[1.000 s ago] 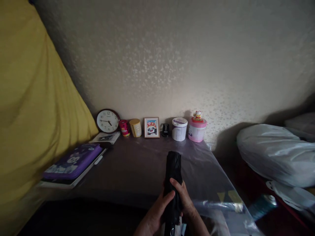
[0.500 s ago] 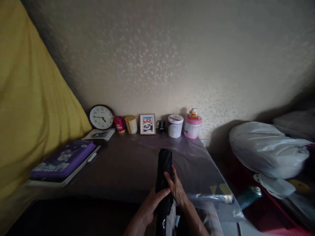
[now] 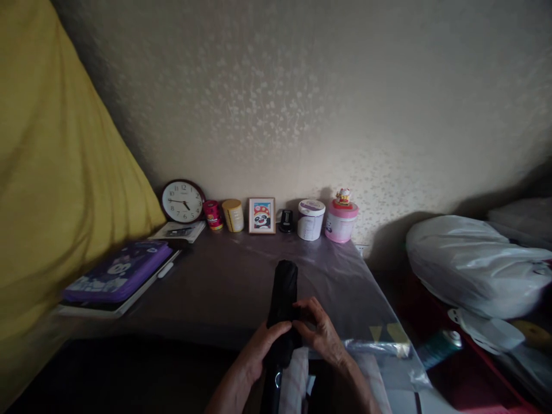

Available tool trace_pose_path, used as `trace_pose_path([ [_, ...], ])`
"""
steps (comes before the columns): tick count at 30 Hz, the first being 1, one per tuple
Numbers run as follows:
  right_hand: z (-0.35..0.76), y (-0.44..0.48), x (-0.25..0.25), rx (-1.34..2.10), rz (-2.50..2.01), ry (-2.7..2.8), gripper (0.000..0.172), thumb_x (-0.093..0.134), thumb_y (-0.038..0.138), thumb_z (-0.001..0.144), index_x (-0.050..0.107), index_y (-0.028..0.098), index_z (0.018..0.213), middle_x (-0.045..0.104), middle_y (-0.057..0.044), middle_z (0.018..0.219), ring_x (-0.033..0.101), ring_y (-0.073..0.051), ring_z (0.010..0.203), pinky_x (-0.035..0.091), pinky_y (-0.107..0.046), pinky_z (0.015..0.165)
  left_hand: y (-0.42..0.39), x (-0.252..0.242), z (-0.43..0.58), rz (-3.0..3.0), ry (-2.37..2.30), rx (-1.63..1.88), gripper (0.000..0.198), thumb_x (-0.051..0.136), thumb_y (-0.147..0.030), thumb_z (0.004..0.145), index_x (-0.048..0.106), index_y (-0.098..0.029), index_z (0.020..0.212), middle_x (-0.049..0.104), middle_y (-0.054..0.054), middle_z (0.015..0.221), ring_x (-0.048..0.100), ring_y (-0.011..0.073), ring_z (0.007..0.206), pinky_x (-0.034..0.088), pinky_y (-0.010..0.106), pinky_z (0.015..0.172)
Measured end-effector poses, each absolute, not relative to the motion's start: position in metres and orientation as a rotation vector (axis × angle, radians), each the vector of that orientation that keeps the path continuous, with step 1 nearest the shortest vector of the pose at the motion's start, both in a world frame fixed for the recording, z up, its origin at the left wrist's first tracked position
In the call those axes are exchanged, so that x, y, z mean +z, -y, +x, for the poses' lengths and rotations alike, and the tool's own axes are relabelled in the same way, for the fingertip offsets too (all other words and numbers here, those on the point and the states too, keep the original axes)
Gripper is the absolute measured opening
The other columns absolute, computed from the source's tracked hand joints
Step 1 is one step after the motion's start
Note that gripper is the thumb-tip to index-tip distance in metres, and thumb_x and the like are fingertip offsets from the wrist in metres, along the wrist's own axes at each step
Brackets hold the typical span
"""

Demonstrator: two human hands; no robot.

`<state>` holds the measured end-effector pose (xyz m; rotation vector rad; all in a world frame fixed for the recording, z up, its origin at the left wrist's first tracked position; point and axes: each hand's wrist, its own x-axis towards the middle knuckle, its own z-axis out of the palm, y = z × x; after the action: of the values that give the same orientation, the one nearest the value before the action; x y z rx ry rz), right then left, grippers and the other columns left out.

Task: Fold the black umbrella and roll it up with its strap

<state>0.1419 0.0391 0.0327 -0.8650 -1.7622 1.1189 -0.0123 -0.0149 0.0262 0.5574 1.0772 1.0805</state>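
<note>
A folded black umbrella (image 3: 282,293) stands nearly upright over the table's front edge, with its handle pointing down toward me. My left hand (image 3: 263,348) is wrapped round its lower canopy from the left, thumb across the front. From the right, my right hand (image 3: 319,330) has its thumb and bent fingers closed at the umbrella's side, on the fabric or a strap too dark to make out. The fingers behind the canopy are hidden. Below the hands, a shiny ring-shaped mark shows on the black handle (image 3: 271,388).
The table (image 3: 215,282) has a clear plastic cover. Along the wall stand a clock (image 3: 183,201), a framed panda picture (image 3: 261,216) and several tubs, including a pink tub (image 3: 340,224). A purple case (image 3: 116,273) lies left. White bags (image 3: 470,264) and a spray can (image 3: 444,348) are right.
My right hand has shifted from gripping round the umbrella to a pinch at its right side. The umbrella leans slightly more, its handle end moved left. The view has shifted a little.
</note>
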Motion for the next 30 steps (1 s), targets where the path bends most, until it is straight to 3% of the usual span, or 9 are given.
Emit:
trace_pose_path([
  [6, 0.152, -0.036, 0.040, 1.357, -0.709, 1.745, 0.028, 0.058, 0.017, 0.071, 0.061, 0.024, 0.097, 0.051, -0.004, 0.112, 0.052, -0.020, 0.105, 0.043, -0.032, 0.088, 0.013, 0.027, -0.016, 0.560, -1.119, 1.033, 0.043, 0.068, -0.045, 0.068, 0.061, -0.013, 0.096, 0.062, -0.001, 0.058, 0.057, 0.0120, 0.050, 0.040, 0.019, 0.043],
  [13, 0.147, -0.044, 0.037, 1.158, -0.771, 1.808, 0.007, 0.059, 0.027, 0.077, 0.062, 0.022, 0.081, 0.059, -0.002, 0.081, 0.057, -0.016, 0.079, 0.046, -0.027, 0.073, 0.013, 0.030, -0.016, 0.619, -1.138, 0.957, 0.046, 0.067, -0.050, 0.064, 0.060, -0.015, 0.093, 0.058, -0.002, 0.051, 0.053, 0.0122, 0.043, 0.038, 0.021, 0.039],
  [18, 0.147, -0.046, 0.040, 1.075, -0.706, 1.878, 0.015, 0.056, 0.034, 0.082, 0.064, 0.021, 0.082, 0.062, -0.003, 0.078, 0.059, -0.016, 0.073, 0.046, -0.027, 0.069, 0.013, 0.036, -0.016, 0.741, -1.132, 0.974, 0.040, 0.067, -0.041, 0.067, 0.061, -0.016, 0.098, 0.061, -0.003, 0.060, 0.055, 0.0114, 0.052, 0.040, 0.021, 0.049],
  [23, 0.146, -0.045, 0.051, 1.016, -0.648, 2.028, 0.022, 0.047, 0.034, 0.089, 0.065, 0.021, 0.089, 0.063, -0.005, 0.088, 0.060, -0.016, 0.081, 0.048, -0.026, 0.072, 0.012, 0.047, -0.018, 0.879, -1.156, 1.030, 0.043, 0.069, -0.028, 0.066, 0.059, -0.018, 0.107, 0.066, -0.001, 0.088, 0.059, 0.0156, 0.082, 0.043, 0.024, 0.072],
  [27, 0.146, -0.044, 0.054, 1.017, -0.576, 2.118, 0.027, 0.040, 0.031, 0.092, 0.065, 0.021, 0.097, 0.060, -0.009, 0.109, 0.058, -0.017, 0.096, 0.047, -0.027, 0.080, 0.012, 0.052, -0.019, 0.952, -1.180, 1.006, 0.042, 0.066, -0.026, 0.066, 0.059, -0.018, 0.107, 0.066, 0.000, 0.087, 0.059, 0.0180, 0.084, 0.043, 0.027, 0.073],
  [30, 0.148, -0.043, 0.053, 0.977, -0.546, 2.198, 0.026, 0.039, 0.028, 0.092, 0.063, 0.020, 0.100, 0.061, -0.008, 0.107, 0.058, -0.016, 0.096, 0.046, -0.027, 0.083, 0.013, 0.051, -0.018, 0.988, -1.206, 1.012, 0.045, 0.066, -0.023, 0.066, 0.057, -0.017, 0.110, 0.066, 0.001, 0.092, 0.059, 0.0191, 0.088, 0.042, 0.027, 0.076],
])
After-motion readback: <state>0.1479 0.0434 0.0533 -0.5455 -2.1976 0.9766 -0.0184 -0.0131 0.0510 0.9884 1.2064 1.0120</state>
